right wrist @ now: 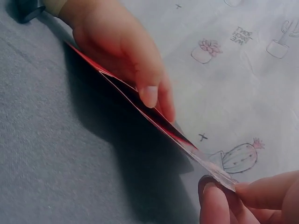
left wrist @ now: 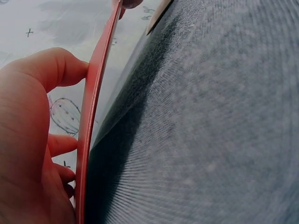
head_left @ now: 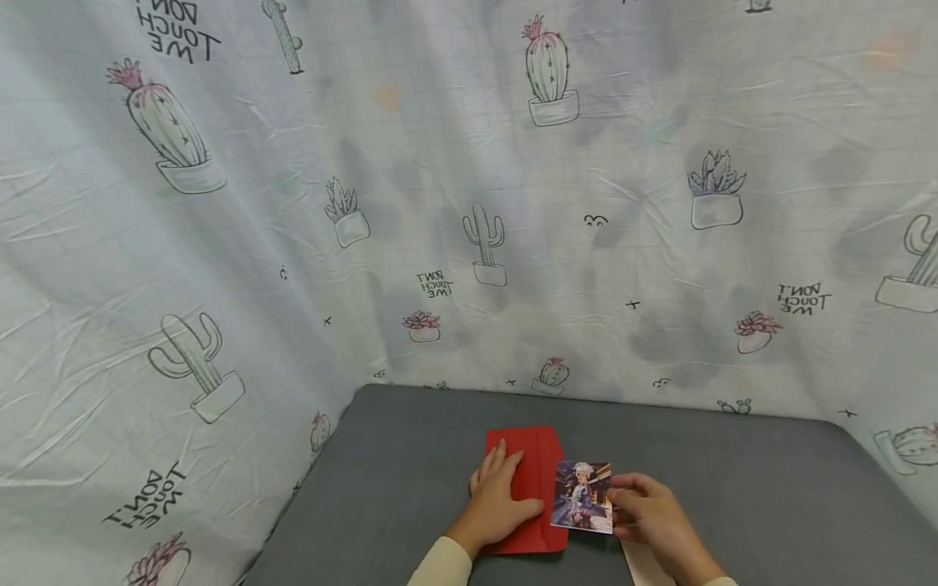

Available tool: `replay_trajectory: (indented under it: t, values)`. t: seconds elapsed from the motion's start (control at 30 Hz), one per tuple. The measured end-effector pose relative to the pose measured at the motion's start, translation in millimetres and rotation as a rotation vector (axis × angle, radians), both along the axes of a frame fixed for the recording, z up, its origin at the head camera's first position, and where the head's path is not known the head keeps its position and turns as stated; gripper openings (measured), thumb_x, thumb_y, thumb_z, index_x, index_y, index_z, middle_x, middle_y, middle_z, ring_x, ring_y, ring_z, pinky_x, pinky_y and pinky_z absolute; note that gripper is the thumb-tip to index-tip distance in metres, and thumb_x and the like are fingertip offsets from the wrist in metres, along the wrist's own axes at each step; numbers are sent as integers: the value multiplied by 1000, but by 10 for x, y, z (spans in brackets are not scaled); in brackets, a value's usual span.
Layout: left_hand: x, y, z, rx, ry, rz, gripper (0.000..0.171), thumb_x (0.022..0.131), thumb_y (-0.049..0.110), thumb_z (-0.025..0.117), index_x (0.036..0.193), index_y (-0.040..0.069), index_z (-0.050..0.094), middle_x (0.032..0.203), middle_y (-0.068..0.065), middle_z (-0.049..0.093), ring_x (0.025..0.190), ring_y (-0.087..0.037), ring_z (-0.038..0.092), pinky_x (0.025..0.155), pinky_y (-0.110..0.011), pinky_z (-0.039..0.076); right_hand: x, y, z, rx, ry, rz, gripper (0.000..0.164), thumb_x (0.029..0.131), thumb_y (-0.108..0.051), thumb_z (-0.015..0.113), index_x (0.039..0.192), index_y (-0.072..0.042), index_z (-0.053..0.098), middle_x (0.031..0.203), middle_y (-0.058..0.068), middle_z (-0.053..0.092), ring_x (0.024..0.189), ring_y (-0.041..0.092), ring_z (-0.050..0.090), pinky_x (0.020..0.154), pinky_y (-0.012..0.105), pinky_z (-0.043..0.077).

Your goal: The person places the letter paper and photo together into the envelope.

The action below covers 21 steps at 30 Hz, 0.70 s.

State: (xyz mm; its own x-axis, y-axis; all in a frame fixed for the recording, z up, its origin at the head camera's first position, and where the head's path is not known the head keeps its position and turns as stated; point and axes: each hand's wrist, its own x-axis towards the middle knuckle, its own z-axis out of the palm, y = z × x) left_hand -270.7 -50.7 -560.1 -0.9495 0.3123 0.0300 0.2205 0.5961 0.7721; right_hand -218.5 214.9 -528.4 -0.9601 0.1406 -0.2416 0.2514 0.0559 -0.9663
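A red envelope (head_left: pixel 529 488) lies on the grey table with its long flap side toward the right. My left hand (head_left: pixel 498 498) rests spread on its face; in the left wrist view, the thumb and fingertips touch the red paper (left wrist: pixel 95 79), seen edge-on. My right hand (head_left: pixel 648 514) pinches the right edge of a small picture card (head_left: pixel 582 498) showing a figure in a white hat. In the head view, the card's left edge overlaps the envelope's right side. From the right wrist, a dark gap shows along the envelope's edge (right wrist: pixel 84 57), close to the pinched card (right wrist: pixel 217 172).
A pale flat strip (head_left: pixel 645 563) lies under my right hand at the table's near side. The grey table (head_left: pixel 762 488) extends around the envelope. A white curtain (head_left: pixel 630 268) printed with cacti hangs behind it and along the left.
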Motion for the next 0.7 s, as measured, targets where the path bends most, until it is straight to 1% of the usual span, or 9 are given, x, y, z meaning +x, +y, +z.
replay_trajectory:
  t: [0.13,0.3,0.7]
  values:
    - [6,2,2,3,2,0,91,85,49,79,161,8,51,177,-18,23,160,-43,16,119,-73,12,6,-48,-19,-3,-9,29,29,104,-5,66,129,10,65,97,10,72,79,28,69,66,43,61]
    - [5,5,10,-7,1,6,93,85,52,78,162,8,51,177,-17,23,160,-42,17,120,-73,12,11,-95,-6,-23,-16,74,32,104,-6,66,131,12,63,95,11,73,78,28,71,67,44,61]
    - [15,-6,19,-4,3,3,93,84,52,78,162,8,51,177,-17,23,161,-42,16,120,-73,11,18,-162,-43,-41,-36,108,32,105,-9,69,130,10,65,94,11,72,79,27,72,65,43,60]
